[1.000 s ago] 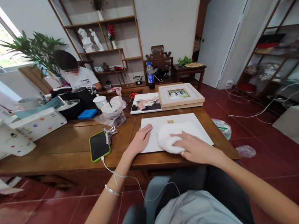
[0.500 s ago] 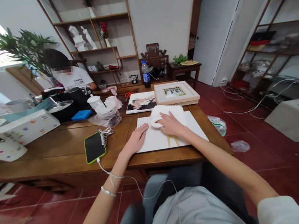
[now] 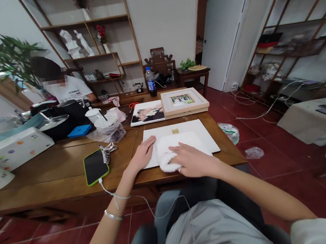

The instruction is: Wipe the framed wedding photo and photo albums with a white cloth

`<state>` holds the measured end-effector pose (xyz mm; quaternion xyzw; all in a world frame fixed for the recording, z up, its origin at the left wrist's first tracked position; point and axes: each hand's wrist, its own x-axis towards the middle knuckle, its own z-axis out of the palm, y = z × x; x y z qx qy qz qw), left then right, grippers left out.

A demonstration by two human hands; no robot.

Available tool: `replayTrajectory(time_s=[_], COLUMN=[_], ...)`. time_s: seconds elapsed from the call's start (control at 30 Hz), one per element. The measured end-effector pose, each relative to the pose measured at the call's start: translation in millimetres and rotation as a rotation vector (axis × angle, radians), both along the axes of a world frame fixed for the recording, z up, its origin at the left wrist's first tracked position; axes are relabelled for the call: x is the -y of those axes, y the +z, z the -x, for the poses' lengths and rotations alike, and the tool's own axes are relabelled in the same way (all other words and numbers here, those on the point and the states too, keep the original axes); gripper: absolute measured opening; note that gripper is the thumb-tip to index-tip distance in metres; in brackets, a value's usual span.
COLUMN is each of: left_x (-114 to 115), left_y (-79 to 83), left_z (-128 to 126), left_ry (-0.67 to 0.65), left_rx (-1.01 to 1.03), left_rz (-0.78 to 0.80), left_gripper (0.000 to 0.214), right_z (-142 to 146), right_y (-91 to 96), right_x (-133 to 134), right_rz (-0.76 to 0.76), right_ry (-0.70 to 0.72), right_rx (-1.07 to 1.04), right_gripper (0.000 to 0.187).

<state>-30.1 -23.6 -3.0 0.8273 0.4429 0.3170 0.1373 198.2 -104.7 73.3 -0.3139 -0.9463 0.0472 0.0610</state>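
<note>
A flat white board lies on the wooden table in front of me, with a small gold-coloured piece showing near its far edge. My left hand rests on the board's left side, fingers stretched out and holding nothing. A fluffy white towel is bunched under my right hand, whose fingers grip and press it against the near part of the board. The towel hides much of the board's middle and near edge.
Beyond the board lie a light wooden picture frame and a photo panel. A phone on a white cable lies left of my left hand. Cups, pots and a box crowd the left. A person sits across the table.
My right hand has drawn the towel toward me, from the board's far edge to its near edge. My left hand stays on the board's left side. The view has shifted slightly right.
</note>
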Motion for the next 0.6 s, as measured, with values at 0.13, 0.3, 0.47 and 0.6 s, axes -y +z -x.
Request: replayTrajectory(time_s=[0.13,0.3,0.47,0.6], left_x=[-1.2,-0.6,0.6,-0.3], left_y=[0.1,1.5,3.1,1.4], left_z=[-0.2,-0.7,-1.5,-1.0], left_ry=[-0.012,-0.002,0.000,0.003], left_rx=[0.001,-0.003,0.001,-0.008], left_rz=[0.001,0.016,0.025,0.014], left_gripper=[0.041,0.043,0.041,0.042], right_z=[4.0,19.4,37.2,37.5], right_y=[-6.9,-12.6,-17.3,-21.2], right_x=[-51.2,-105.7,-99.2,-49.7], right_rz=[0.018,-0.050,-0.177,-0.213], right_ry=[-0.084,-0.240,-0.301,-0.194], right_rx=[-0.029,-0.022,0.010,0.049], right_gripper=[0.045,0.035,0.035,0.034])
